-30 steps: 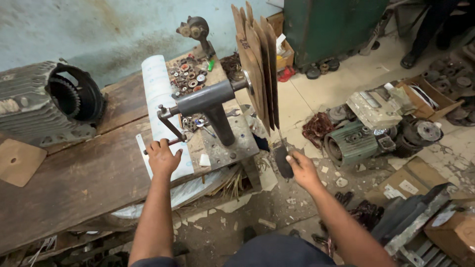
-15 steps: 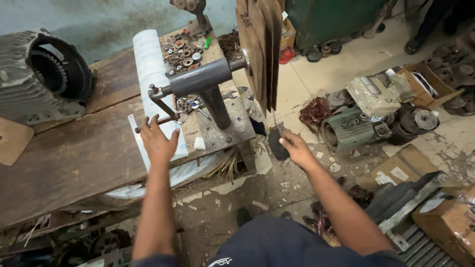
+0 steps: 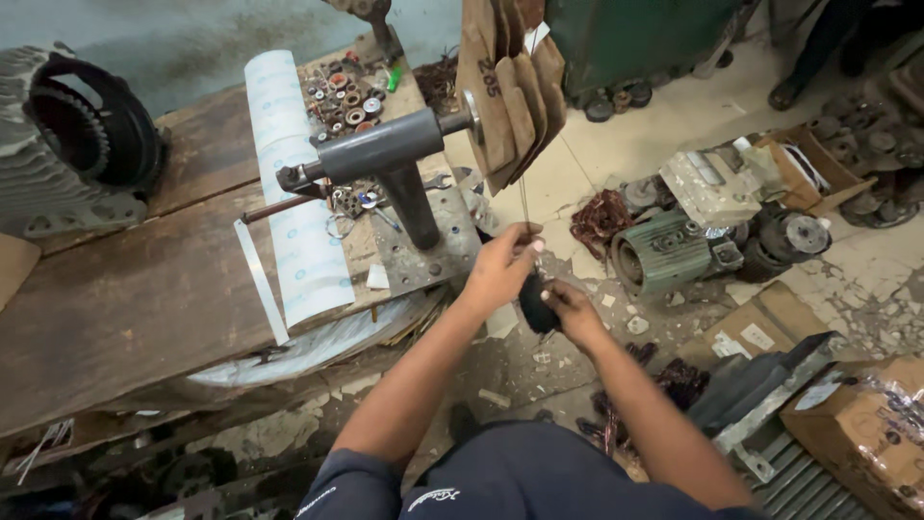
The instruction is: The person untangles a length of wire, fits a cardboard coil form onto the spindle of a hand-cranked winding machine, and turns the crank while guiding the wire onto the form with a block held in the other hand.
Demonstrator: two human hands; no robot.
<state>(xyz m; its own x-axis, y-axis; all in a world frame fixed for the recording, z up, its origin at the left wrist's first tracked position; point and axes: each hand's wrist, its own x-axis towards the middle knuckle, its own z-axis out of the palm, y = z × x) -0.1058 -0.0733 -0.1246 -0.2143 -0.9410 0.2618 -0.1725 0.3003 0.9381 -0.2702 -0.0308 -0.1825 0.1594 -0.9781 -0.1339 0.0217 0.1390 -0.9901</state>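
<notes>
Field notes, head view. Landmark: the grey winder [image 3: 390, 159] bolted on the counter [image 3: 144, 308].

Left hand [image 3: 500, 265] — just right of the winder's base, off the counter edge, fingers pinched shut on a thin wire [image 3: 525, 207] that runs up toward the brown formers [image 3: 505, 106] on the winder's right end. Right hand [image 3: 568, 313] — lower right of the winder, just below the left hand, clenched around a small dark object [image 3: 534, 303]; I cannot tell what it is. The two hands are nearly touching.

The winder's crank [image 3: 279, 204] at the left end has no hand on it. White sheet [image 3: 294, 193] lies behind and left of the winder; a tray of small parts [image 3: 342, 96] sits beyond it.

Progress, my judgement: I see no built-up coil on the formers, only the single strand held taut, so the work looks early — wire in hand, turning not under way. Most is left.

Right of the winder, on the floor: green motor [image 3: 664, 255], copper tangle [image 3: 597, 217].
</notes>
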